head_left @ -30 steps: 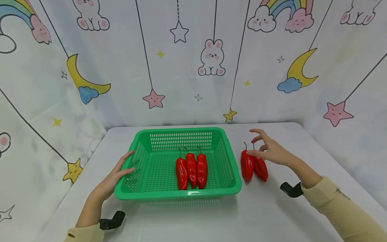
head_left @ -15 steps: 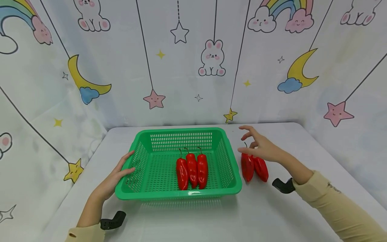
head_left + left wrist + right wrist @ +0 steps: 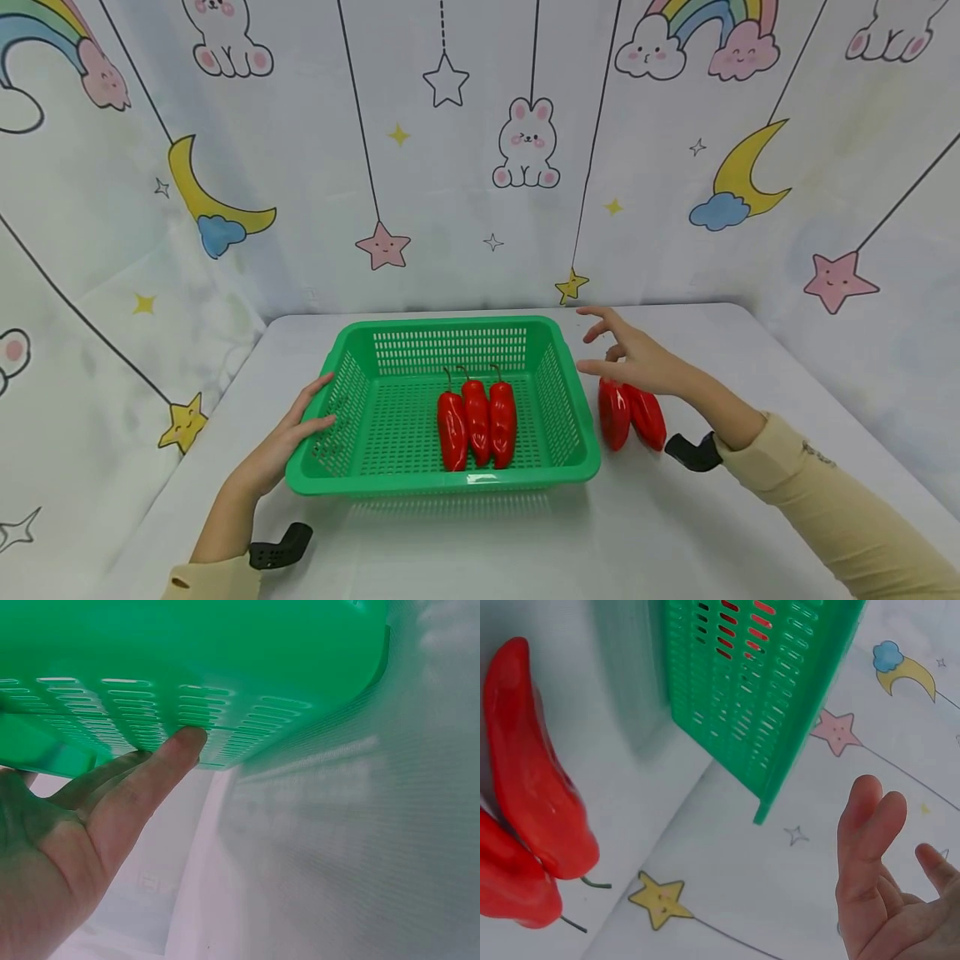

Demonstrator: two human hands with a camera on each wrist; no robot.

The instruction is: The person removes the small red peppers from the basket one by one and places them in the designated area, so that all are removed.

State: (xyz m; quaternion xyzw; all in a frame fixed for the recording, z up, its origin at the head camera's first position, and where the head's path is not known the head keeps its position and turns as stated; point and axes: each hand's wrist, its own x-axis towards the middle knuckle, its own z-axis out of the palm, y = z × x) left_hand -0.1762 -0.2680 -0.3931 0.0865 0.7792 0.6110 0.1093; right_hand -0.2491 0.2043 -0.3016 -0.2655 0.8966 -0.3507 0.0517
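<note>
In the head view, a green plastic basket (image 3: 465, 485) stands on the table with three red chili peppers (image 3: 452, 429) side by side in it. My left hand (image 3: 273, 446) is against the basket's left side, fingers and thumb extended at the rim. In the left wrist view, a finger (image 3: 154, 776) of it lies along the slotted outer wall. My right hand (image 3: 637, 354), holding nothing, hovers near the basket's right rim with fingers spread apart. Beneath it, two more red chili peppers (image 3: 614, 417) lie on the table, their stems pointing to the back in the right wrist view.
The white table (image 3: 450, 550) ends at the back against a cloth backdrop (image 3: 450, 192) printed with stars, moons and rabbits. A black wrist device (image 3: 280, 546) is at the left wrist and another black device (image 3: 693, 452) at the right.
My right hand has moved left, from above the two loose peppers to near the basket's right rim. My left hand, the basket and the peppers stay in place.
</note>
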